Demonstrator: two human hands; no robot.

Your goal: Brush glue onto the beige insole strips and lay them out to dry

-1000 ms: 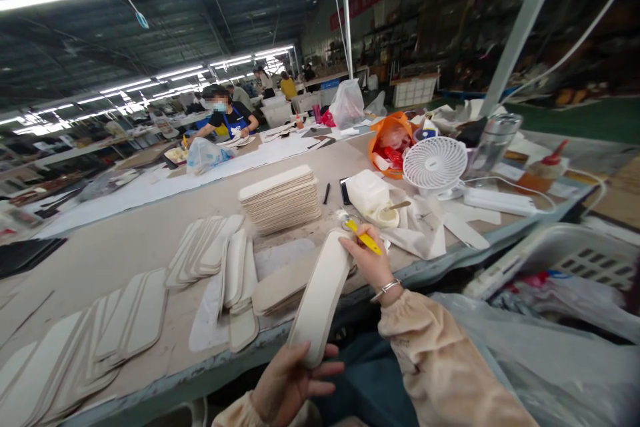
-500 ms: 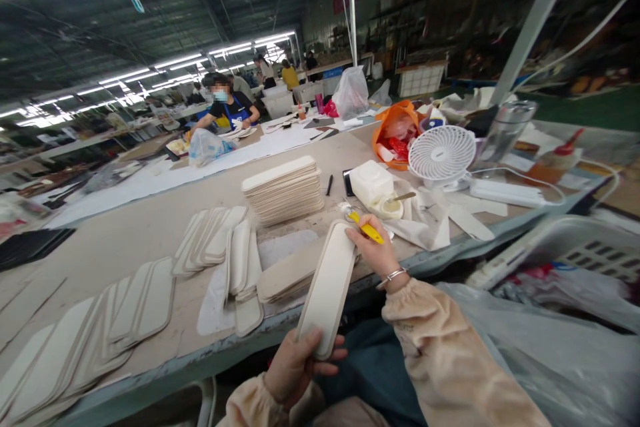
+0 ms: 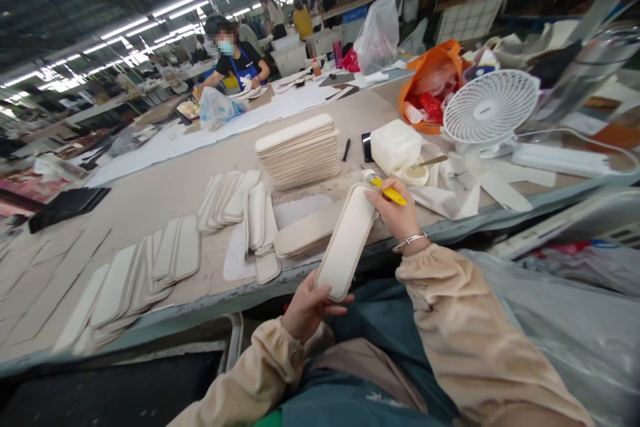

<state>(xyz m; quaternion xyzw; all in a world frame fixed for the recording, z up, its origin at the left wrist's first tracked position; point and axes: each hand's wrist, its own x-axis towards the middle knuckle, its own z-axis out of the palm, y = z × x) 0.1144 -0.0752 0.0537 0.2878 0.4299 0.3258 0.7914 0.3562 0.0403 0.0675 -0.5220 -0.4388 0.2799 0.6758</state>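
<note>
Between my two hands, above the table's front edge, slants a long cream panel with rounded corners and a darker border. My left hand grips its lower end, thumb on top and fingers beneath. At the upper end my right hand is closed, pinching the panel's edge while also holding a yellow-handled brush whose pale head points away. Just left of the panel lies a low pile of beige panels. A tall, neat stack of similar panels stands behind it.
Overlapping panels spread along the table's left side. Near my right hand are a white plastic jug with a stick at its opening, a white fan and an orange bag. Across the table a masked person works.
The camera view has tipped downward and shifted left, so the table sits higher and further right in the picture. Both hands keep hold of the same panel; the brush stays in my right hand.
</note>
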